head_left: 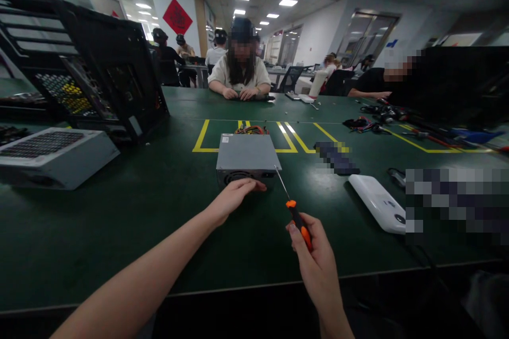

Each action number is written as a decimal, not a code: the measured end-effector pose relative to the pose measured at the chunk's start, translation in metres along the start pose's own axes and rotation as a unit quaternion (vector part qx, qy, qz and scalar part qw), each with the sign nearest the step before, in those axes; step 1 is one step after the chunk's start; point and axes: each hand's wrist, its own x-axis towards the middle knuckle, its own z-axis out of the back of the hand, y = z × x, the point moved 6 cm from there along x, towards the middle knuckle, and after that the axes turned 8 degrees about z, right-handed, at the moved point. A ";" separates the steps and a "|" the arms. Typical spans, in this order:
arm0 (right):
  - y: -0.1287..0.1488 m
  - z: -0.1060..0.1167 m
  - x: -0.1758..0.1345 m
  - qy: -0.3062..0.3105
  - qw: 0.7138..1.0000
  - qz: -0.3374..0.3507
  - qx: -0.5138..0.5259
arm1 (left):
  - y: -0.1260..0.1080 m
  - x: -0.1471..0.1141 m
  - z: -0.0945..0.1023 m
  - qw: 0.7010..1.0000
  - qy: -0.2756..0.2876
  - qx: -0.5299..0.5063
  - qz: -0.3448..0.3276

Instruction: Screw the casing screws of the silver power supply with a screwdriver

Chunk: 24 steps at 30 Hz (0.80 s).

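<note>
A grey computer power supply (248, 151) stands on the green table in front of me, its fan side towards me and bundled cables (252, 130) behind it. My left hand (240, 190) lies against its near side, fingers stretched out and covering part of the fan grille. My right hand (314, 241) is wrapped round the orange and black handle of a screwdriver (294, 217). The screwdriver's shaft slants up to the left, and its tip is at the power supply's near right top corner. Whether the tip sits in a screw is too small to tell.
On the left are an open black computer case (135, 79) and a second power supply (67, 164). A white device (377, 204) and a dark, blurred-out phone-like object (336, 158) lie to the right. Cables (366, 123) are heaped farther right. A person (242, 71) sits opposite.
</note>
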 end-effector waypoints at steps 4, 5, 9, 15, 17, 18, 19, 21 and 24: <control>0.000 0.002 -0.006 -0.036 0.999 0.015 0.029 | -0.011 -0.006 0.007 0.978 0.020 0.196 -0.071; 0.000 0.003 -0.006 -0.050 0.998 0.022 0.037 | -0.012 -0.008 0.005 0.964 0.021 0.248 -0.094; 0.000 0.011 -0.007 -0.099 0.989 0.045 0.096 | -0.007 -0.014 -0.013 0.908 0.044 0.377 -0.177; -0.002 0.014 -0.013 -0.130 0.976 0.047 0.169 | 0.005 -0.011 -0.024 0.876 0.049 0.444 -0.182; -0.003 0.014 -0.015 -0.133 0.974 0.038 0.178 | 0.006 -0.009 -0.026 0.871 0.051 0.451 -0.186; -0.003 0.014 -0.015 -0.134 0.974 0.035 0.177 | 0.006 -0.009 -0.027 0.871 0.054 0.450 -0.190; -0.003 0.014 -0.016 -0.134 0.975 0.032 0.172 | 0.006 -0.008 -0.029 0.873 0.057 0.445 -0.194; -0.002 0.016 -0.019 -0.135 0.978 0.031 0.157 | 0.005 -0.007 -0.029 0.887 0.060 0.415 -0.194; 0.001 0.022 -0.026 -0.144 0.979 0.030 0.140 | 0.005 -0.002 -0.020 0.947 0.058 0.283 -0.140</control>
